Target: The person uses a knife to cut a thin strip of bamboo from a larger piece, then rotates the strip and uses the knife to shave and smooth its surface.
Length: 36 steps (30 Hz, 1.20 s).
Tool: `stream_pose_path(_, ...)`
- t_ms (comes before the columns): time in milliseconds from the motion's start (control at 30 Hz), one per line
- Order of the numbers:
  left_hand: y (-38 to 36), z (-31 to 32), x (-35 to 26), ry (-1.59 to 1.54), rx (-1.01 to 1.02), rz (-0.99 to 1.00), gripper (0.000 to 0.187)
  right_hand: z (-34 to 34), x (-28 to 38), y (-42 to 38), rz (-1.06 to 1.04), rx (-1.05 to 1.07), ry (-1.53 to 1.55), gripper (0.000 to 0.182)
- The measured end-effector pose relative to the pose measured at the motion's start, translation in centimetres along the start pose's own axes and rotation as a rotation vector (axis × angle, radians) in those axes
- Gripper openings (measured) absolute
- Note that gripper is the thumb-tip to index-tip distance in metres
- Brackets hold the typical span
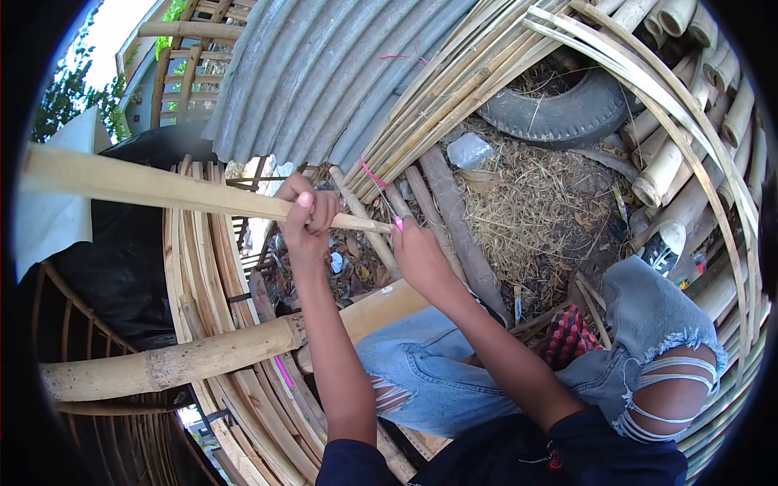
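partly hidden, right hand (420, 253) grips pink tool (397, 220) at bamboo strip (154, 188)

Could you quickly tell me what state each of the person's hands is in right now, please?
Left hand: closed around the bamboo strip.
Right hand: closed on a small pink-handled tool at the strip's end.

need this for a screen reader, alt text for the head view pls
A seated person's left hand grips a long bamboo strip while the right hand works a pink-handled tool at its end. Around them lie stacked bamboo poles, an old tyre and corrugated metal sheet.
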<state>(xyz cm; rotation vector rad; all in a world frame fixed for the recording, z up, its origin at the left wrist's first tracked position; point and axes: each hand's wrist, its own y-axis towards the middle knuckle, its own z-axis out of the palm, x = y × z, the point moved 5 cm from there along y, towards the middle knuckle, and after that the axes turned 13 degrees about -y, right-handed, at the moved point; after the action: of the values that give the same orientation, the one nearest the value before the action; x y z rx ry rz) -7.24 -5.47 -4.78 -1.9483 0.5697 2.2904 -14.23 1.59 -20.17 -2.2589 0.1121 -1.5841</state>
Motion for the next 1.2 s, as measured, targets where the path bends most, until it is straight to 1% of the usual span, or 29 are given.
stream_pose_path(33, 0.1, -0.4, 0.9, 0.041, -0.023, -0.019, 0.03, -1.2, 2.1, -1.0, -0.065, 0.001, 0.104, 0.027)
stream_pose_path(67, 0.2, -0.3, 1.0, -0.001, -0.022, -0.009, 0.029, -1.8, 3.5, -1.6, -0.13, -0.005, 0.213, 0.03)
stream_pose_path(100, 0.6, -0.1, 0.9, -0.046, -0.009, 0.002, 0.029, -1.9, 3.9, -1.7, -0.13, -0.007, 0.214, 0.03)
stream_pose_path(167, 0.9, 0.6, -0.1, -0.014, -0.03, 0.013, 0.028, -1.6, 4.4, -2.5, -0.171, 0.029, 0.285, 0.031)
stream_pose_path(200, 0.8, 0.9, -1.2, 0.03, -0.033, 0.027, 0.027, -0.9, 3.7, -2.2, -0.15, 0.043, 0.358, 0.032)
stream_pose_path(233, 0.8, 1.1, -2.4, -0.017, -0.027, 0.066, 0.026, -1.2, 3.5, -2.0, -0.152, 0.04, 0.363, 0.032)
stream_pose_path(300, 0.5, 1.3, -4.8, 0.023, -0.064, 0.15, 0.027, -1.8, 2.7, -1.7, -0.137, 0.037, 0.329, 0.033)
stream_pose_path(333, 0.5, 1.3, -5.4, 0.022, -0.064, 0.146, 0.027, -2.0, 2.3, -1.5, -0.123, 0.027, 0.33, 0.034)
stream_pose_path(400, 0.1, 1.1, -6.4, 0.043, -0.095, 0.234, 0.027, -2.3, 1.5, -0.9, -0.111, 0.019, 0.329, 0.034)
stream_pose_path(467, 0.1, 0.7, -5.7, 0.034, -0.131, 0.257, 0.027, -2.4, 1.3, -0.8, -0.108, 0.011, 0.322, 0.034)
stream_pose_path(533, -0.2, 0.2, -5.5, -0.011, -0.177, 0.287, 0.024, -3.0, 1.5, -0.9, -0.12, -0.049, 0.376, 0.036)
stream_pose_path(633, -0.5, 0.6, -5.8, -0.045, -0.127, 0.305, 0.023, -3.1, 2.4, -1.3, -0.184, -0.081, 0.395, 0.036)
stream_pose_path(767, -0.7, 0.9, -4.9, -0.03, -0.069, 0.317, 0.023, -3.1, 3.9, -2.7, -0.219, -0.045, 0.297, 0.037)
stream_pose_path(833, -0.9, 1.7, -5.8, -0.05, -0.036, 0.331, 0.023, -3.3, 5.1, -3.7, -0.296, -0.125, 0.173, 0.036)
stream_pose_path(867, -0.9, 2.1, -6.2, -0.065, -0.012, 0.342, 0.023, -3.3, 5.5, -4.1, -0.295, -0.128, 0.172, 0.036)
stream_pose_path(933, -0.8, 2.3, -6.4, -0.072, -0.012, 0.354, 0.023, -3.3, 6.4, -4.7, -0.279, -0.102, 0.066, 0.034)
stream_pose_path(1033, -0.8, 2.0, -6.6, -0.073, -0.016, 0.363, 0.022, -2.6, 6.2, -4.5, -0.244, -0.139, 0.035, 0.034)
stream_pose_path(1167, -0.8, 1.6, -7.1, -0.099, -0.053, 0.372, 0.022, -3.1, 6.1, -4.4, -0.235, -0.139, 0.012, 0.034)
stream_pose_path(1200, -0.9, 1.7, -7.2, -0.114, -0.069, 0.373, 0.023, -3.3, 6.5, -4.6, -0.266, -0.149, 0.011, 0.034)
